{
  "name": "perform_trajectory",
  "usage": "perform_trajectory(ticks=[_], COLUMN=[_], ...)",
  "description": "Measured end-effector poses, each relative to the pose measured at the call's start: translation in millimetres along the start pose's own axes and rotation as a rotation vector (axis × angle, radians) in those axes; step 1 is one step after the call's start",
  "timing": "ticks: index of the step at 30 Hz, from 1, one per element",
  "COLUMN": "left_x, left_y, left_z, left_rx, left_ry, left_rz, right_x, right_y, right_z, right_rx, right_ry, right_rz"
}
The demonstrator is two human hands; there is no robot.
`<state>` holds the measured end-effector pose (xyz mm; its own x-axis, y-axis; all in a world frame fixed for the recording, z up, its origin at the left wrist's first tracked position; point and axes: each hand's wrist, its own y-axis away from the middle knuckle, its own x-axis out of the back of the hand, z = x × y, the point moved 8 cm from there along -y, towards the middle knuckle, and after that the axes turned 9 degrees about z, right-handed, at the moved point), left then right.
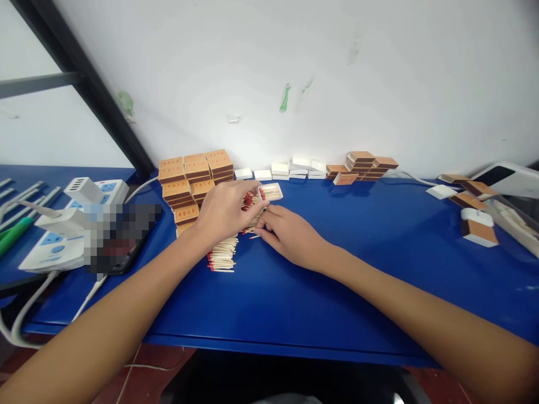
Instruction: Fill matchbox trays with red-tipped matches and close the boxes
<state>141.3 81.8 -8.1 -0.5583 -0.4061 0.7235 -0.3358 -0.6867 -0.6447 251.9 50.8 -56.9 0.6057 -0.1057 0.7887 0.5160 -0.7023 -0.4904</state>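
Note:
Between the thumb and fingers of my left hand (227,209) is the near end of a white matchbox tray (281,192) filled with red-tipped matches. Close beside it, my right hand (292,235) has its fingers curled together at the loose matches under the tray; what lies in its fingertips is hidden. A pile of loose matches (222,255) spreads on the blue table below my left hand, their red heads mostly to the left. Stacked matchboxes (185,168) with orange-brown tops stand just behind and left of my left hand.
White matchbox trays (280,169) line the wall, with brown matchbox sleeves (362,165) to their right. More sleeves and trays (479,232) lie at the far right. A power strip (63,247) with cables and a black phone (143,224) occupy the left side of the blue table (357,320).

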Motion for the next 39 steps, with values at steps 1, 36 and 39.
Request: perform_trajectory(ticks=[1, 36, 39], left_x=[-0.4, 5.0, 4.6], left_y=[0.1, -0.3, 0.0], left_z=[-0.7, 0.6, 1.2], left_rx=[0.003, -0.02, -0.022], left_ry=[-0.003, -0.002, -0.008], left_rz=[-0.003, 0.018, 0.01], right_x=[1.1, 11.7, 11.2], right_y=[0.3, 19.5, 17.8], right_z=[-0.1, 3.3, 2.9], right_rx=[-0.001, -0.049, -0.037], right_ry=[-0.003, 0.004, 0.0], right_rz=[-0.012, -0.174, -0.136])
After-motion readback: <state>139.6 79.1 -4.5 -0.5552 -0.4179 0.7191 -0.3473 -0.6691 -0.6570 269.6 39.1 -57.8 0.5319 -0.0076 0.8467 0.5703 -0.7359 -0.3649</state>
